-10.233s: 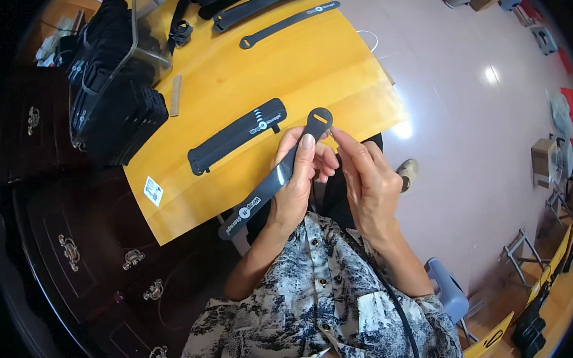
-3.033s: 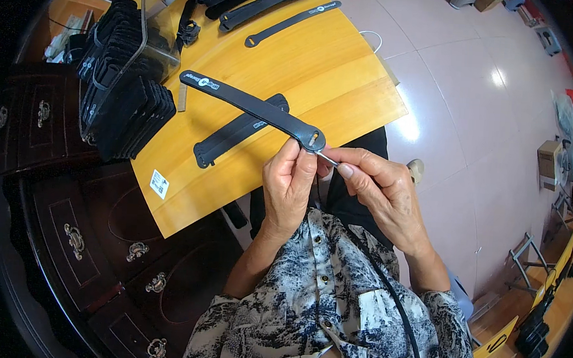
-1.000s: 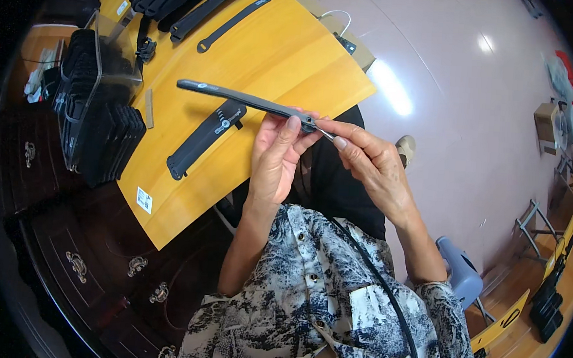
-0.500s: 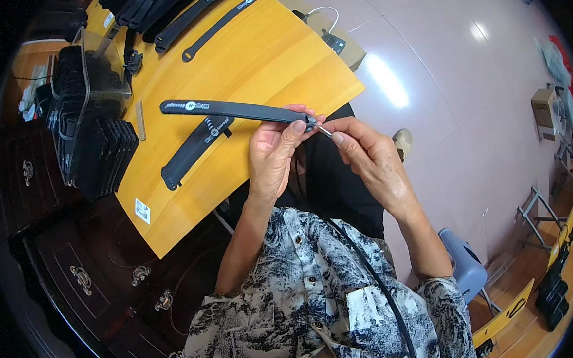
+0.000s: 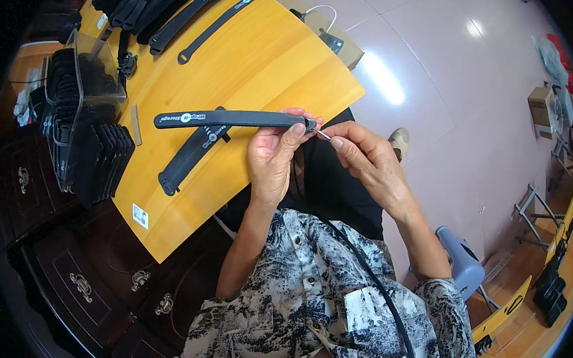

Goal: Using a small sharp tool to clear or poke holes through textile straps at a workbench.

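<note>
My left hand (image 5: 276, 155) is closed around one end of a long black strap (image 5: 231, 118), thumb pressed on top and fingers underneath. The strap stretches leftward above the table, its free end rounded. In my right hand (image 5: 366, 159) a thin metal rod (image 5: 322, 134) is pinched between thumb and fingers, its tip at the strap's gripped end. Exactly how the rod meets the strap is hidden by my fingers. Below the held strap, a bundle of black straps (image 5: 186, 158) lies on the yellow table (image 5: 287, 61).
Stacked black straps (image 5: 140, 3) fill the table's far left, with a single strap (image 5: 220, 27) beside them. A clear bin (image 5: 96, 69) of black straps stands at the left edge. Dark drawers (image 5: 106, 286) are below, and a grey-blue stool (image 5: 462, 262) is at the right.
The held strap's free end has dipped slightly toward me. Both hands keep their grips in nearly the same place, and the whole view has shifted a little.
</note>
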A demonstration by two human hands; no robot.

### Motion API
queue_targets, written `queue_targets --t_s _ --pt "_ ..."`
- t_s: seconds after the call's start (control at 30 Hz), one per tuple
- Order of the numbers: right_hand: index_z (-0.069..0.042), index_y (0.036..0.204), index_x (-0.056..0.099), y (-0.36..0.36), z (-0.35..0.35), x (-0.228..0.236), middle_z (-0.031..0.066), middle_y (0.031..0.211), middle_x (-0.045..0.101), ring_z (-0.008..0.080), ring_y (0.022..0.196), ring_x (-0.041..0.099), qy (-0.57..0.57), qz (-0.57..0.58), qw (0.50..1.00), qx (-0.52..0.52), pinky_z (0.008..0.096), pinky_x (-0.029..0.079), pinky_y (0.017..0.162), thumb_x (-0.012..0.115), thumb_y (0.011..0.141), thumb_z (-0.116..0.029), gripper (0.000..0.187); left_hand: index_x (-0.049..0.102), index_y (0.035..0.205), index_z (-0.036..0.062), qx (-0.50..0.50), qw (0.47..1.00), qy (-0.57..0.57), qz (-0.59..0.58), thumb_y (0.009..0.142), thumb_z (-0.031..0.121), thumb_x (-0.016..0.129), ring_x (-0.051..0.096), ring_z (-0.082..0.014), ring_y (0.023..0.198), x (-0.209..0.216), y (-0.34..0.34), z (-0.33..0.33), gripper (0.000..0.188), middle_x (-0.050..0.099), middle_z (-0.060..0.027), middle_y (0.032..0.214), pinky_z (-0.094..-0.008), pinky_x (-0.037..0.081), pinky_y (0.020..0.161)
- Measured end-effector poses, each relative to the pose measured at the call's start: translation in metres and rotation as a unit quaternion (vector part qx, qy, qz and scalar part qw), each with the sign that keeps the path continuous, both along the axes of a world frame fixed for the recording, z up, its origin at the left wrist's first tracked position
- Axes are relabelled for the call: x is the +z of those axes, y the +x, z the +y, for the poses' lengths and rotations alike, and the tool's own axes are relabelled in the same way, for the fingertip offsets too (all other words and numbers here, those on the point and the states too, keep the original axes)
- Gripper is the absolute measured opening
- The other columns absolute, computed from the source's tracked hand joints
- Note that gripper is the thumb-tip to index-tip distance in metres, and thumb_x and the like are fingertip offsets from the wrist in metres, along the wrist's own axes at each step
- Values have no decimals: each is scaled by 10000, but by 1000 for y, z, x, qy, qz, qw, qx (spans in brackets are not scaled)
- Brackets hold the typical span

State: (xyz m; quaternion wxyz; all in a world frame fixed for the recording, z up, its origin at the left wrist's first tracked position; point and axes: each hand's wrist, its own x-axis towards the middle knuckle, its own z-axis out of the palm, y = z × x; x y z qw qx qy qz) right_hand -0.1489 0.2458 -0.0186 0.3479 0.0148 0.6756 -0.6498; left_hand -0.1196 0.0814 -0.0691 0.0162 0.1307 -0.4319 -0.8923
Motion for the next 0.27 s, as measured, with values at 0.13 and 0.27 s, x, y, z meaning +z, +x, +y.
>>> queue_targets --t_s 0.13,0.27 --pt "-66 1023 613 1 -1 3 -29 654 462 51 608 425 53 96 994 26 213 373 538 482 980 -248 228 535 1096 -50 -2 1000 -8 6 900 75 597 627 -286 995 -1 1 -2 240 604 -151 1052 -369 515 902" --pt "-97 1060 622 -4 5 0 -12 692 519 98 621 461 4 -22 999 25 241 414 583 485 979 -250 220 538 1109 -39 -11 999 -30 11 904 99 596 626 -305 1005 -3 1 -2 254 603 -160 1084 -374 512 903"
